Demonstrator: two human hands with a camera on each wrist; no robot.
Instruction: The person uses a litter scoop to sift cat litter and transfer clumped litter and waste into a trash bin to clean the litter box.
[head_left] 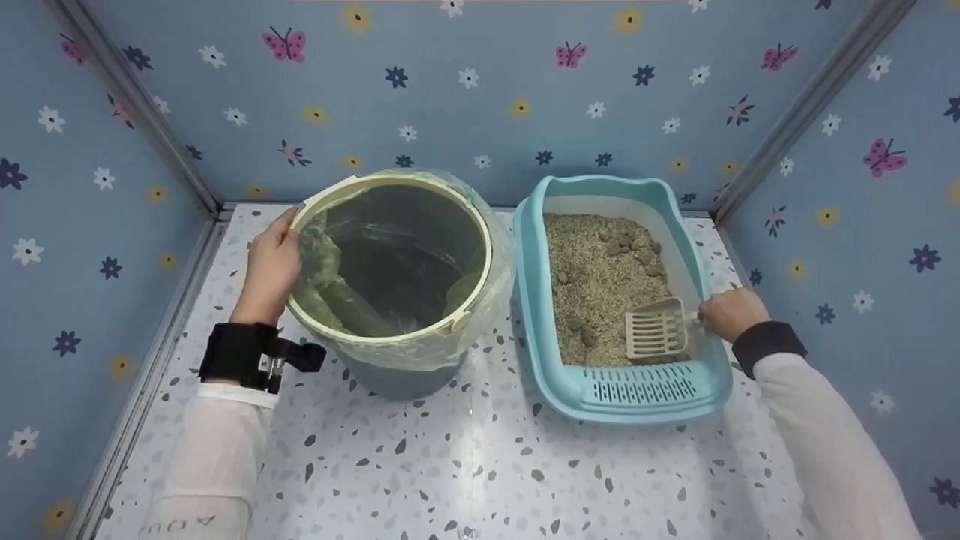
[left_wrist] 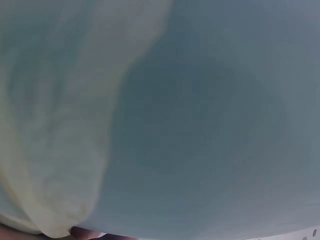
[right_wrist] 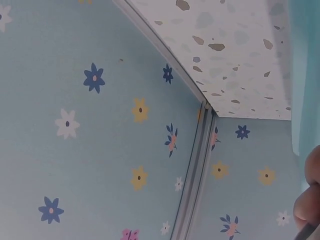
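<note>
In the head view my left hand (head_left: 271, 262) grips the left rim of a round bin (head_left: 405, 379) with a pale yellow ring (head_left: 491, 262) and a translucent liner bag (head_left: 499, 247). The left wrist view shows the bin's side (left_wrist: 210, 125) close up, with fingers (left_wrist: 85, 233) at the lower edge. My right hand (head_left: 733, 313) holds the handle of a slotted pale scoop (head_left: 657, 330), whose head rests on the litter (head_left: 592, 285) in a blue tray (head_left: 532, 300). Darker clumps (head_left: 626, 241) lie at the litter's far right. In the right wrist view only part of the hand (right_wrist: 309, 190) shows.
The bin and tray stand side by side on a speckled white surface (head_left: 465, 480). Blue panels with flowers and butterflies (head_left: 480, 97) rise behind and at both sides, joined by grey strips. A slotted ledge (head_left: 645, 382) forms the tray's near end.
</note>
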